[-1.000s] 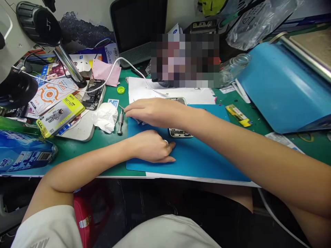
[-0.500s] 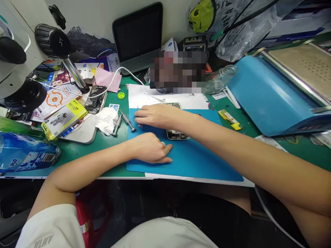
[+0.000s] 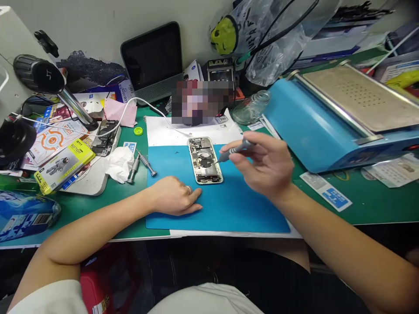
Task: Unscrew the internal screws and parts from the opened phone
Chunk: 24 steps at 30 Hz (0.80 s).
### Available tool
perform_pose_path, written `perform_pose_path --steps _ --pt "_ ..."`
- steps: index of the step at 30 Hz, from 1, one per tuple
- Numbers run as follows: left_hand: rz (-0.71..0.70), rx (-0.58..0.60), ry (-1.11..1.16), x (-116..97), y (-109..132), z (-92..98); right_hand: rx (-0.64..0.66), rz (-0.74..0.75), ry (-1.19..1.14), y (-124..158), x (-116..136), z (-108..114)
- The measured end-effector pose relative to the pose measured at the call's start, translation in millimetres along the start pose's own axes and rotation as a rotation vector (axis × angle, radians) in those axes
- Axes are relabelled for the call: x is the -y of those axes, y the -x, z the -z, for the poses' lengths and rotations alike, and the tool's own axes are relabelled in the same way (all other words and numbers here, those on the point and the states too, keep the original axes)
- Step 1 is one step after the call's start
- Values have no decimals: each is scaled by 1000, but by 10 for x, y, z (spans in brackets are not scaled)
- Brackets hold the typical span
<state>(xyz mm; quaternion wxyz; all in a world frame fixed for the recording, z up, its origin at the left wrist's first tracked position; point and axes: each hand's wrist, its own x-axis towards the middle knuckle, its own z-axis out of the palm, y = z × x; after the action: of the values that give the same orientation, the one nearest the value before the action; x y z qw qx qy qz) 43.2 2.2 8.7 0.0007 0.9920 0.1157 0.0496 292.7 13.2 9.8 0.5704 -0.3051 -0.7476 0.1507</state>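
An opened phone [image 3: 205, 160] lies upright on the blue mat [image 3: 212, 209], its inner parts showing. To its right, my right hand [image 3: 266, 163] grips a grey screwdriver [image 3: 236, 150], whose thin tip points left at the phone's right side; whether it touches cannot be told. My left hand [image 3: 173, 195] rests on the mat below and left of the phone. Its index finger and thumb stretch to the right, with the other fingers curled, and nothing shows in it. Two more grey screwdrivers [image 3: 148, 164] lie left of the mat's upper part, beside a crumpled white tissue [image 3: 119, 164].
A blue machine with a metal plate [image 3: 327, 126] stands at the right. Behind the mat are a glass jar [image 3: 252, 108] and a dark-screened device [image 3: 152, 61]. A microscope arm [image 3: 77, 104], a yellow battery box [image 3: 64, 165] and another opened phone [image 3: 106, 137] are at the left.
My right hand has moved from the mat's left side to right of the phone and now holds a screwdriver. The phone is fully uncovered. The view has shifted; my left hand keeps its pose.
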Motion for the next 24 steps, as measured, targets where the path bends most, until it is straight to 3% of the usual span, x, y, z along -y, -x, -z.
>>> perform_pose_path --steps 5,12,16,24 --pt "31 -56 -26 34 -4 30 72 214 195 62 -167 11" --pt "41 -123 -36 55 -16 58 -46 78 11 123 -293 -84" --pt "88 -61 -18 54 -32 71 -41 -13 -19 96 -248 -52" --pt "76 -34 20 77 -56 94 11 -44 24 99 -207 20"
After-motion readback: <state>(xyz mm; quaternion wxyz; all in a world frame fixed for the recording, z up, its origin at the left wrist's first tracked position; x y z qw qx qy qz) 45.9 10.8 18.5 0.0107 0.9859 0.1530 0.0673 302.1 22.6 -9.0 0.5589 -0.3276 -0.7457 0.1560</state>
